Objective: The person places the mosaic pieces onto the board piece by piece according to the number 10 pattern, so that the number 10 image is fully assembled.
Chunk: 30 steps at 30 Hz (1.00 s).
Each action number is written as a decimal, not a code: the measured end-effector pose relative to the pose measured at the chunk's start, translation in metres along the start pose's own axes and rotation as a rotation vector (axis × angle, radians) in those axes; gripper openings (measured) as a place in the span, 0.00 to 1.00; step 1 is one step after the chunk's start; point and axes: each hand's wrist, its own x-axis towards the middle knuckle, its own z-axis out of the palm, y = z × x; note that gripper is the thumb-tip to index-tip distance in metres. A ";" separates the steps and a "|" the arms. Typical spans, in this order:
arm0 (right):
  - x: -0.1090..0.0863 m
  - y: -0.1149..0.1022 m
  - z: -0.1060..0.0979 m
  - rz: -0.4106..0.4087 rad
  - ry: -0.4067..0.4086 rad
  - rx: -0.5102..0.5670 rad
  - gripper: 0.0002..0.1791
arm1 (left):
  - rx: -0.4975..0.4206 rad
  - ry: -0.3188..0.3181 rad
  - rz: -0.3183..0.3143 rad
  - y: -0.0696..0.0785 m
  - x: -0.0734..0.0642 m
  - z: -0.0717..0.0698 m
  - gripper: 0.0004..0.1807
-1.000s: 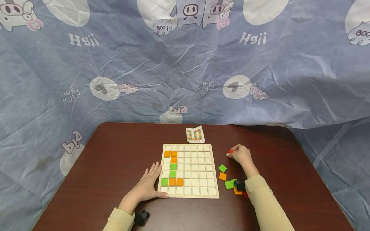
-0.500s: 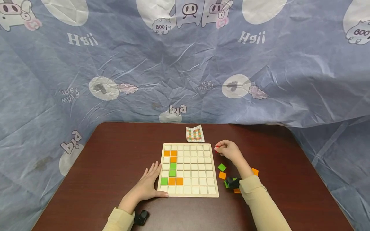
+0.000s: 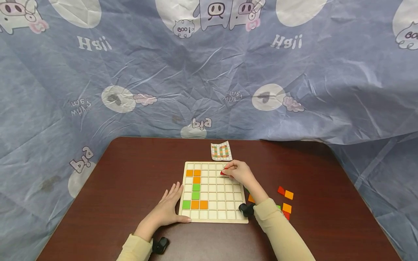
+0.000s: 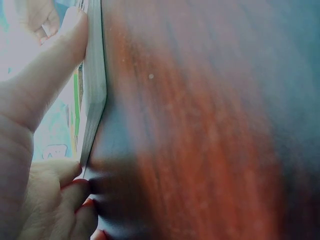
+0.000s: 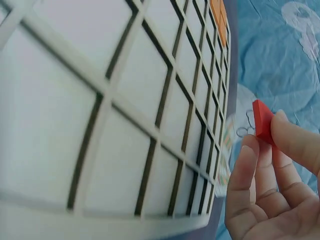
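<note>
Moved left since the earlier frame: one red tile (image 3: 223,173), now over the far right part of the grid board (image 3: 221,206), pinched by the right hand (image 3: 241,173). Left hand (image 3: 166,210) touches the board's left edge, thumb and fingers apart; printed card (image 3: 221,151) lies on the surface (image 3: 147,163) beyond.

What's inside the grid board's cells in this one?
The grid board shows five orange tiles and three green tiles, all toward the left. The right hand, pinching a red piece, covers part of the upper right in the head view, hiding anything beneath.
</note>
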 end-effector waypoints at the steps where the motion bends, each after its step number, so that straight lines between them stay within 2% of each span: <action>1: 0.000 0.000 0.003 -0.001 -0.001 -0.013 0.09 | 0.000 0.002 0.000 0.000 0.000 0.000 0.68; 5: 0.003 -0.002 0.012 -0.013 0.001 -0.065 0.08 | -0.001 0.008 -0.004 0.000 0.001 0.001 0.68; 14: 0.008 -0.002 0.029 -0.076 0.029 -0.109 0.05 | 0.004 0.008 -0.009 -0.001 0.002 0.001 0.69; 20: 0.010 -0.007 0.037 -0.132 0.063 -0.217 0.04 | 0.006 0.012 -0.011 -0.002 0.002 0.002 0.69; 30: 0.015 -0.008 0.045 -0.201 0.072 -0.337 0.02 | 0.000 0.013 -0.008 0.000 0.002 0.002 0.69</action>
